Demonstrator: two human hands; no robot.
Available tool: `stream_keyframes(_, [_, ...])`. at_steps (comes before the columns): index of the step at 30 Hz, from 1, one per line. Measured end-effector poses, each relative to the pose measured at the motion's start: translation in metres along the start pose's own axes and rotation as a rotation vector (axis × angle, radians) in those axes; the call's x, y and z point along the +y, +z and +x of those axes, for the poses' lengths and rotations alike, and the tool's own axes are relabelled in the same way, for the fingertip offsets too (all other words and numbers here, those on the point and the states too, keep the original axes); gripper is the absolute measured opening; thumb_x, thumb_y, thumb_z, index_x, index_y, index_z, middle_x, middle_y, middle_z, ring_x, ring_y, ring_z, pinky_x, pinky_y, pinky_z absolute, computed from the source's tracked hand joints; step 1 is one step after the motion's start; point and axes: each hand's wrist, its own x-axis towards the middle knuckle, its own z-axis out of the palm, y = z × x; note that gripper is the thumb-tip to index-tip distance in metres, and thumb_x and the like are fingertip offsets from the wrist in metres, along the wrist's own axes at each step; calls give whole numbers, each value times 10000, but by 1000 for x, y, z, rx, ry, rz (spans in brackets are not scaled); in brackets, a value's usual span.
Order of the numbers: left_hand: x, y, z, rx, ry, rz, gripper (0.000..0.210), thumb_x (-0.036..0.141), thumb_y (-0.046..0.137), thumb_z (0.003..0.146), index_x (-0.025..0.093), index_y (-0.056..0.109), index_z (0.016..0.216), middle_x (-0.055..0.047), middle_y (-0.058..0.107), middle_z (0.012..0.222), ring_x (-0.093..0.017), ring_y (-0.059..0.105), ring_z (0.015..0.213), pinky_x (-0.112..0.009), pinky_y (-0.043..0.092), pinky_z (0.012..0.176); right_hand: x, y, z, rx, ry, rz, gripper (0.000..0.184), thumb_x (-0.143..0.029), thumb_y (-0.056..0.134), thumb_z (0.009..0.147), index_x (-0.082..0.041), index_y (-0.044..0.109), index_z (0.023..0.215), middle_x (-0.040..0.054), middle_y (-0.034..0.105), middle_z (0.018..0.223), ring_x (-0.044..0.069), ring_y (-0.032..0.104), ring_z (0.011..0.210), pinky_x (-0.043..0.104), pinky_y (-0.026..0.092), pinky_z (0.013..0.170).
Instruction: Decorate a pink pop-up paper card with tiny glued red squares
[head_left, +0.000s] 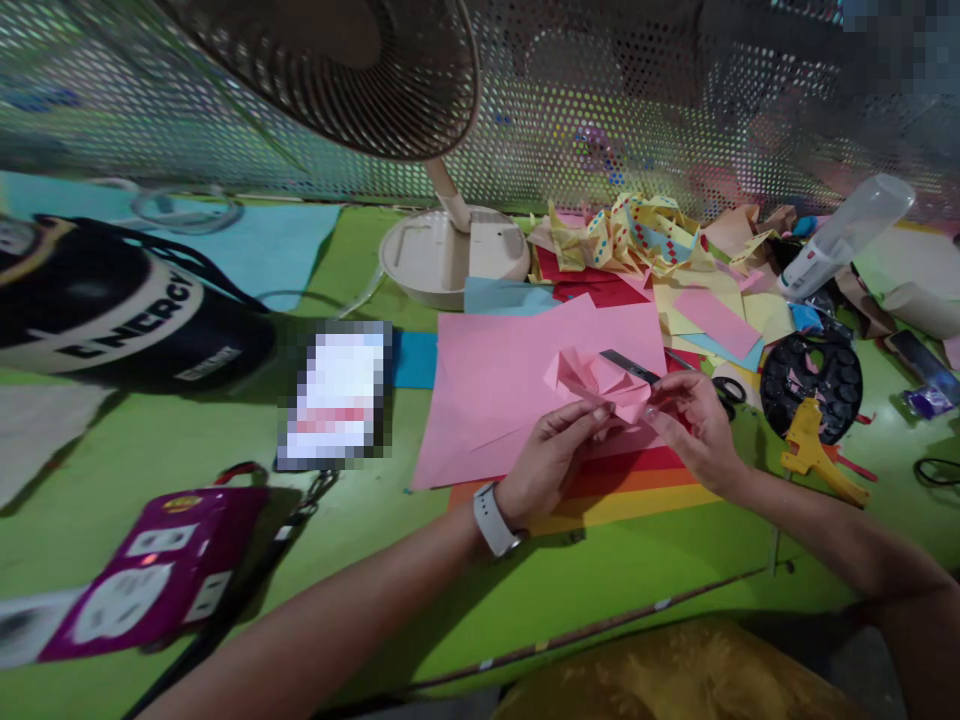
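Pink paper, creased into a loose, many-faced folded piece (568, 372), sits at the centre of the work, held just above larger flat pink sheets (487, 380). Left hand (553, 450), between seven and eight o'clock of the fold, has its thumb and forefinger closed in a pinch on the near edge, the other fingers curled beneath and partly hidden. Right hand (694, 425), between three and four o'clock, has thumb and fingertips brought together on the right-hand edge, the remaining fingers bent loosely inward. A dark flat strip (627, 365) slants across the back of the fold towards the right fingertips; whether they grip it, I cannot tell. Orange paper (652, 487) shows at six o'clock, under the wrists. Black-handled scissors (729, 390) lie near at three o'clock, with a dark round palette (840, 375) farther along that line and a yellow glue gun (814, 445) between three and four. Crumpled yellow paper (637, 230) is heaped between twelve and one, a fan base (420, 255) stands between ten and eleven, and a phone (337, 385) lies at nine.
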Motion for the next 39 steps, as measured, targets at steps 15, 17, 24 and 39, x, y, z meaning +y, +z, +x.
stream_keyframes(15, [-4,3,-6,3,11,42,215,343,875,640,183,771,739,-9,756,759,-132,675,718,-250,540,761,8,7,4,-203,308,167,364,-557,708,773,-216,585,745,-11,665,658,130,631,582,269,527,550])
stream_keyframes(17, [-5,3,-6,9,5,40,206,332,869,651,181,769,748,-13,760,773,-138,681,728,-258,542,771,5,6,6,-231,342,183,388,-589,703,762,-218,592,754,-8,677,645,129,639,548,251,507,492])
stream_keyframes(24, [-6,1,-4,5,36,45,187,346,859,673,206,766,755,1,764,775,-135,685,725,-267,552,768,1,4,8,-269,429,247,446,-633,698,738,-203,582,722,6,703,655,154,711,579,244,549,505])
stream_keyframes(39, [0,1,-1,-1,65,185,239,366,837,676,166,709,646,14,660,619,-97,556,579,-212,446,593,-3,-5,8,-171,214,21,266,-415,651,824,-227,536,675,-51,557,519,97,518,435,226,402,421])
